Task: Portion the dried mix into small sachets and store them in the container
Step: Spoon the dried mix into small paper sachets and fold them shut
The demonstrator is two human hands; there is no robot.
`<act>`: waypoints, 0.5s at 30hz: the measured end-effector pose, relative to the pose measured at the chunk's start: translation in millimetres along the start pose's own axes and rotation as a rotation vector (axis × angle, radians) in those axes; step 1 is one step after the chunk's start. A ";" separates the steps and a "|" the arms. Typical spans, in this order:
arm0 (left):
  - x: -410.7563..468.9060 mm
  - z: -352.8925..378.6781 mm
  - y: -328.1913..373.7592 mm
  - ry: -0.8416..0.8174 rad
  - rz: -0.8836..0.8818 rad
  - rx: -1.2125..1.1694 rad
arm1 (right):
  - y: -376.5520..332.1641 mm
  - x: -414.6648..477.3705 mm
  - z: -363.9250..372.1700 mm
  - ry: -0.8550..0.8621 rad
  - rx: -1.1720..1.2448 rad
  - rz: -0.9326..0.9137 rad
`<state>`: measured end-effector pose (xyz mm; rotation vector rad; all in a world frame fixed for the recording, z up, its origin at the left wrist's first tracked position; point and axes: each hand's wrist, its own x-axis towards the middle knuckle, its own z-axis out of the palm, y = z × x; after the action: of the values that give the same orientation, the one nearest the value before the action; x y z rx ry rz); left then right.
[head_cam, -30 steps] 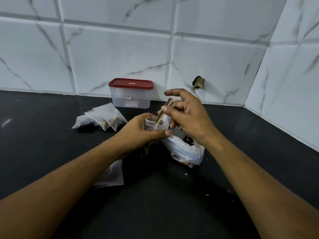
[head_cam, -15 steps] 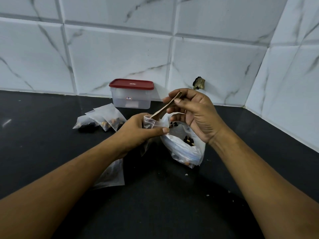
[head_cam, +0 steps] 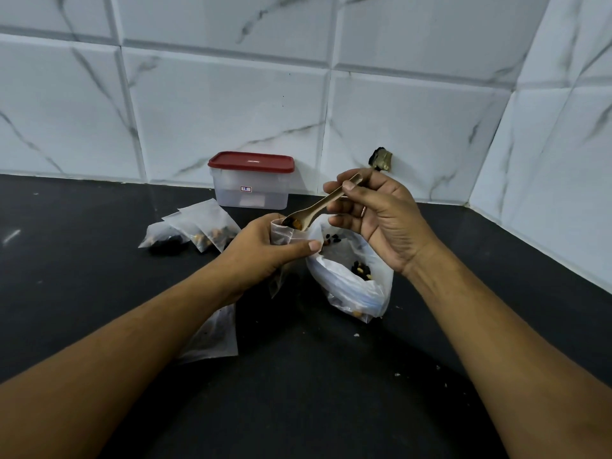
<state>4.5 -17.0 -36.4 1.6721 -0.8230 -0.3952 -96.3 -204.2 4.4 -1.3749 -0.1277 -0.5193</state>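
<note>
Sachet (head_cam: 281, 234) being held in the curled fingers (head_cam: 308, 246) of the left hand (head_cam: 258, 253), thumb lying across its front. Mouth gaping upward, long axis running near upright, lower end poking out below the palm. Clear plastic, showing no writing that can be read.

Being pinched between the thumb and fingers (head_cam: 350, 185) of the right hand (head_cam: 384, 223): a tan spoon (head_cam: 319, 207). Long axis slanting from the handle tip by those fingers down and leftward to the bowl. Bowl sitting at the sachet's mouth, just above the left fingers, carrying dark and orange bits of dried mix (head_cam: 293, 222).

Slumping on the black table (head_cam: 298, 409), just below the right fingers and beside the left thumb: an open white bag (head_cam: 351, 293), showing more dark and yellowish pieces inside.

Lying beyond the left fingers and off to their left: filled sachets (head_cam: 198, 231), overlapping one another. Lying under the left forearm, nearer than the fingers: another sachet, flat (head_cam: 215, 336).

Standing well beyond both sets of fingers, against the tiled wall (head_cam: 231, 104): a clear container (head_cam: 251, 197), red lid (head_cam: 251, 162) sitting on top. Small red-bordered label (head_cam: 245, 189) facing forward, its characters too small to be read with certainty; raised mark on the lid likewise unreadable.
</note>
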 end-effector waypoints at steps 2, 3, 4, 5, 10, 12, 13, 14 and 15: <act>-0.3 -0.4 0.9 0.004 0.000 -0.015 | 0.5 -1.7 0.4 -0.100 -0.061 0.031; -0.2 -0.7 0.8 0.004 0.001 -0.026 | 0.3 -2.8 1.5 -0.147 -0.089 0.047; -0.7 -0.6 1.0 -0.002 0.003 -0.032 | 0.1 -3.8 2.9 -0.189 -0.103 0.059; -1.0 -0.7 1.0 -0.009 0.005 -0.036 | 0.0 -4.4 4.2 -0.221 -0.098 0.064; -1.3 -0.4 0.8 -0.002 -0.009 -0.049 | 0.5 -3.3 5.9 -0.220 -0.056 0.058; -1.1 -0.4 1.2 0.011 -0.020 -0.053 | 1.0 -3.3 7.4 -0.221 -0.032 0.074; -0.3 -0.3 1.7 0.021 -0.022 -0.051 | 0.5 -3.4 7.4 -0.211 -0.010 0.073; -0.5 0.2 2.5 0.033 -0.019 -0.052 | 0.4 -2.9 6.6 -0.195 0.001 0.067; -0.6 0.4 3.0 0.040 -0.014 -0.053 | 0.8 -2.0 5.6 -0.174 -0.013 0.061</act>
<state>2.9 -17.1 -33.8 1.6326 -0.7654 -0.3891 -96.6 -198.2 4.1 -1.4309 -0.2237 -0.3500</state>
